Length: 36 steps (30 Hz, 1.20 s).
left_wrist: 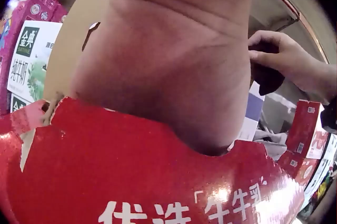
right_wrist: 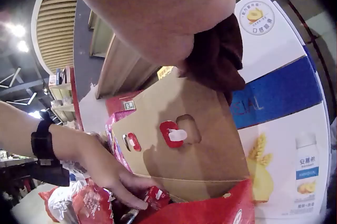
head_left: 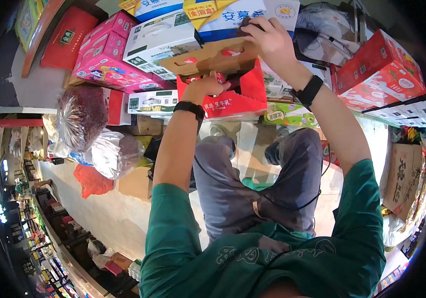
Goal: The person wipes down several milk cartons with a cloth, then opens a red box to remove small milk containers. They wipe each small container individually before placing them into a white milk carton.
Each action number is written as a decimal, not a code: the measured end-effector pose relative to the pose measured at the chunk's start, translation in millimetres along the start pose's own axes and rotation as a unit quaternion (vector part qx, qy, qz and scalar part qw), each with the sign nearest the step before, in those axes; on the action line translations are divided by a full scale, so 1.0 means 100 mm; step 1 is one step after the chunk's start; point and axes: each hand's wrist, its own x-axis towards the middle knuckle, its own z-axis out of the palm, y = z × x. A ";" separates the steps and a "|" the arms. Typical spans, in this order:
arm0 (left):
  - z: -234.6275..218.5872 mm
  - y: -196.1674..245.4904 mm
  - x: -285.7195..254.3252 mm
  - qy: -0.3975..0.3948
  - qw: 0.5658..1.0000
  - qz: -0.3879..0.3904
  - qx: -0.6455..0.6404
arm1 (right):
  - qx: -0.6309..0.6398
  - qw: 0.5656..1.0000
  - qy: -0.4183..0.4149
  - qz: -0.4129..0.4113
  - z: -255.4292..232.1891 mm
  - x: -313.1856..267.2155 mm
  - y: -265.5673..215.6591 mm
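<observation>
A red milk carton [head_left: 237,103] stands with its brown cardboard lid [right_wrist: 158,150] raised and its front edge torn. My left hand [head_left: 204,88] reaches over that edge into the carton, and its fingers pinch a small red pack [right_wrist: 157,197]. In the left wrist view the carton's front wall hides those fingers. My right hand [head_left: 274,45] is above the lid's right end and grips a dark brown cloth [right_wrist: 216,56], bunched under the palm.
White-and-blue cartons [head_left: 242,19] stand behind the lid. Pink boxes [head_left: 104,49] and a white-and-green milk carton [head_left: 161,39] are stacked at the left. Red-and-white cartons [head_left: 379,72] stand at the right. Filled plastic bags [head_left: 81,116] hang over the left side.
</observation>
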 end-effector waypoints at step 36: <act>1.02 -0.16 -1.09 0.409 0.897 0.163 0.046 | 0.231 0.936 -0.184 0.190 -0.28 -1.48 -0.55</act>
